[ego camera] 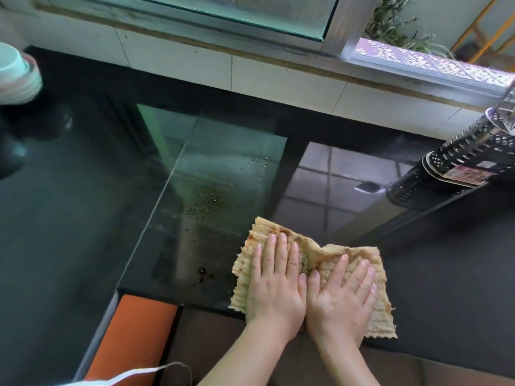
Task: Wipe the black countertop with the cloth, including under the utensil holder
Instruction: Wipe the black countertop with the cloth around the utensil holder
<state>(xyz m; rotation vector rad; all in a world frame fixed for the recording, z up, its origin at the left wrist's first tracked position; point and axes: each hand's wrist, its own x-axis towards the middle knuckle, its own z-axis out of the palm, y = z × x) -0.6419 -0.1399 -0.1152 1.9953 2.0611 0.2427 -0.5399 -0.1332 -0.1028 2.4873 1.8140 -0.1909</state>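
Note:
A tan, stained cloth (320, 252) lies spread on the glossy black countertop (211, 218) near its front edge. My left hand (276, 282) and my right hand (342, 296) press flat on the cloth side by side, fingers extended and pointing away from me. Crumbs and dark specks (206, 201) dot the counter just left of and beyond the cloth. The perforated black utensil holder (471, 151) stands at the right edge of the view, well beyond my right hand.
A stack of pale bowls (16, 73) sits at the far left. White tiles and a window frame (250, 32) line the back of the counter. An orange panel (131, 338) shows below the counter's front edge.

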